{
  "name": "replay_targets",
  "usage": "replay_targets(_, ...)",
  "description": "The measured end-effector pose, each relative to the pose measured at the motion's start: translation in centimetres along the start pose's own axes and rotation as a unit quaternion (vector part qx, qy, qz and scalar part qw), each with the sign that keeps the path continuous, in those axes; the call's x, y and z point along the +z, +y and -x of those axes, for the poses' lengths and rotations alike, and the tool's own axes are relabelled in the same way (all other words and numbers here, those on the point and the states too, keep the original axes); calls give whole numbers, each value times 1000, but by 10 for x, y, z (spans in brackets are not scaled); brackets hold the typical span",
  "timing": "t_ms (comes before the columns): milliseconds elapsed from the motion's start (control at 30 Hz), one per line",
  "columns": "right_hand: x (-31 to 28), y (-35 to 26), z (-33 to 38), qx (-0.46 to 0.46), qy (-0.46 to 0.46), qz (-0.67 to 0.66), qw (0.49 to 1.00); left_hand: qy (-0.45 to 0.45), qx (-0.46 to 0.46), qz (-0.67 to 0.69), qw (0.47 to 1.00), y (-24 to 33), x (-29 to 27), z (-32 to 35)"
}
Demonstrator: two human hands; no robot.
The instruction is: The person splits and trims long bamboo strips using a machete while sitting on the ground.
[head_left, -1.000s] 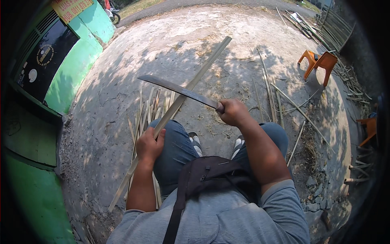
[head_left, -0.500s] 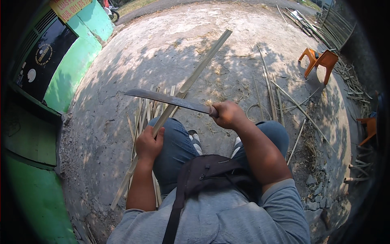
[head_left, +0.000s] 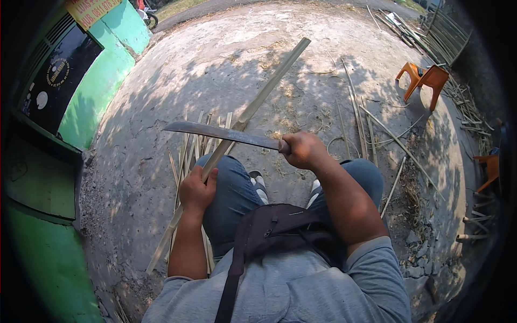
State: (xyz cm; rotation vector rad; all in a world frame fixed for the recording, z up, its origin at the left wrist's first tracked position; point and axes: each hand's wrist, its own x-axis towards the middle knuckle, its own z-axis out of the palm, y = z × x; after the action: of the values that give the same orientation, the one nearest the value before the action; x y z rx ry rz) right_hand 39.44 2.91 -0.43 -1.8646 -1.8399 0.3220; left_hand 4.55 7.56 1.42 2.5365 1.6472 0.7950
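Note:
A long pale strip, looking like split bamboo (head_left: pixel 271 82), slants from low on the left up toward the far middle. My left hand (head_left: pixel 197 189) is closed round its lower part beside my left knee. In my right hand (head_left: pixel 302 151) is the wooden handle of a machete (head_left: pixel 223 132), gripped tight. Its long blade points left and lies across the strip, above my left hand. Whether the edge bites into the strip I cannot tell. Behind and under the strip, a bundle of similar thin strips (head_left: pixel 188 145) rests on the ground by my left leg.
Loose strips (head_left: pixel 401 145) and curled shavings lie on the concrete to the right. An orange plastic chair (head_left: pixel 425 83) stands at the far right, near piled bamboo (head_left: pixel 468 107). A green wall (head_left: pixel 91 102) runs along the left. A dark bag (head_left: pixel 285 231) sits across my lap.
The machete blade has shifted very slightly, its tip a little lower and further left. The strip's far end has moved a touch to the right. Both hands keep their holds.

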Motion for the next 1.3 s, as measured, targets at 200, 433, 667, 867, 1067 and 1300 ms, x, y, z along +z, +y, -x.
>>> replay_targets(200,-6,-5,1,-1,-29,-14,999,-9,-6,5,1000,-1,0,1)
replay_targets(433,-5,-6,2,-4,-26,-40,999,-7,-20,-11,1000,1,1,1)
replay_targets(667,-4,-7,2,2,-34,-57,998,-1,-11,-2,1000,3,0,1)
replay_targets(867,-6,-11,3,10,-37,-62,997,-10,-28,16,999,2,0,1)
replay_targets(1067,-16,2,-5,-42,37,17,998,-2,-8,35,999,-6,0,5)
replay_targets(1300,-15,16,-1,20,79,-31,996,-28,-24,23,999,3,-3,-3)
